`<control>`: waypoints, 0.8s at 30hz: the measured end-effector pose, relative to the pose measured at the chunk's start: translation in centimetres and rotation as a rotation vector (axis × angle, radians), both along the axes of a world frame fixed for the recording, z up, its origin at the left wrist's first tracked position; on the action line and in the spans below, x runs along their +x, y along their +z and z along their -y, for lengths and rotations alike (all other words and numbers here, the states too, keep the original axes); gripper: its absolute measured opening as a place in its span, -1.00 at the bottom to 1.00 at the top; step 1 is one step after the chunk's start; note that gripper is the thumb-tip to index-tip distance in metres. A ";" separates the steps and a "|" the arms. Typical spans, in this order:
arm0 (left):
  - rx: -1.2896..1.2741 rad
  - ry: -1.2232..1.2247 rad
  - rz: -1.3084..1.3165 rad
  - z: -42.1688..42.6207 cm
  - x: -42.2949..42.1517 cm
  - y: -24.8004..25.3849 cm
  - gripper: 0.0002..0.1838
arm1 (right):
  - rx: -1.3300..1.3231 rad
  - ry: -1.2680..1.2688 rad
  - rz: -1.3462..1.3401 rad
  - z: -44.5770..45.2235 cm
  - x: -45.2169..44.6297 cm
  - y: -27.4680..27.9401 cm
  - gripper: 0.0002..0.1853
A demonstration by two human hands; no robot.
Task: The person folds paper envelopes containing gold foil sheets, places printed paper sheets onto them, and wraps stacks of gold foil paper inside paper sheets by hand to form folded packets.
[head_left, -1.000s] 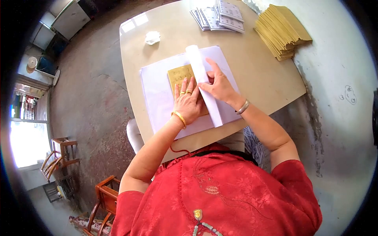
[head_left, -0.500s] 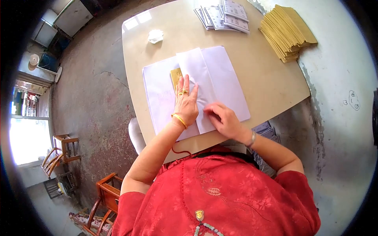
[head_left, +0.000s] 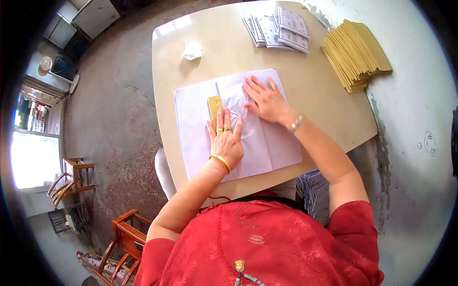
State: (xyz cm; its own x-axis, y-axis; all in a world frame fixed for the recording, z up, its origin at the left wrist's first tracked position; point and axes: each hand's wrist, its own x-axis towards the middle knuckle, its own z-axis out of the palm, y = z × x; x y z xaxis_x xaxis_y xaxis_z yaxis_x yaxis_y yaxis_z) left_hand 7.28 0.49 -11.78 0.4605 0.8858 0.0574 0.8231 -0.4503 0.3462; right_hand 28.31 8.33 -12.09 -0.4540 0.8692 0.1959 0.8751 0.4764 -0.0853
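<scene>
Head view: left hand (head_left: 226, 145) and right hand (head_left: 271, 105) lie flat, each grip open, empty, on paper (head_left: 253, 148) folded partly over a yellow block (head_left: 215, 102).

Flat white rectangular paper sheets (head_left: 193, 148), top one folded over, creased. Yellow rectangular packet (head_left: 215, 103) flat on sheets, left of their centre, partly under fold.

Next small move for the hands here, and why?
Probably sweep the right hand down the folded white paper flap toward the body, left hand staying put. The flap is wrinkled between the hands, the right palm is open over its far part, and the left fingers press at the partly covered yellow packet.
</scene>
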 end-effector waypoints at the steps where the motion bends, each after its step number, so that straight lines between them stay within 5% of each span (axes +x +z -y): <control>1: -0.022 0.012 -0.030 0.1 0.0 0.3 -0.33 | -0.028 -0.035 0.019 -2.1 -0.3 0.2 -0.27; 8: -0.024 0.011 -0.014 0.0 -0.2 0.3 -0.32 | -0.046 -0.188 0.032 -5.9 -1.6 -0.3 -0.23; 18: -0.024 -0.002 0.005 -0.1 -0.3 0.0 -0.32 | -0.170 -0.246 -0.006 16.6 -1.0 2.3 -0.07; 20: -0.035 -0.001 -0.002 0.0 -0.2 0.2 -0.33 | -0.234 -0.261 -0.014 18.1 -0.8 2.7 0.01; 24: -0.054 0.002 -0.023 -0.1 -0.2 0.4 -0.32 | -0.164 -0.252 -0.229 15.3 -0.8 4.7 -0.15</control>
State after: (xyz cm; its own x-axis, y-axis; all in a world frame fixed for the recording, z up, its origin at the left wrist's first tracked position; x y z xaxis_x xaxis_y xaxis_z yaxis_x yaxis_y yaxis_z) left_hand 7.09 0.59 -11.33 0.4594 0.8882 -0.0011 0.8318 -0.4297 0.3513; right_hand 27.52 -6.98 -7.39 -0.1825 0.9763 0.1161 0.9126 0.2121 -0.3496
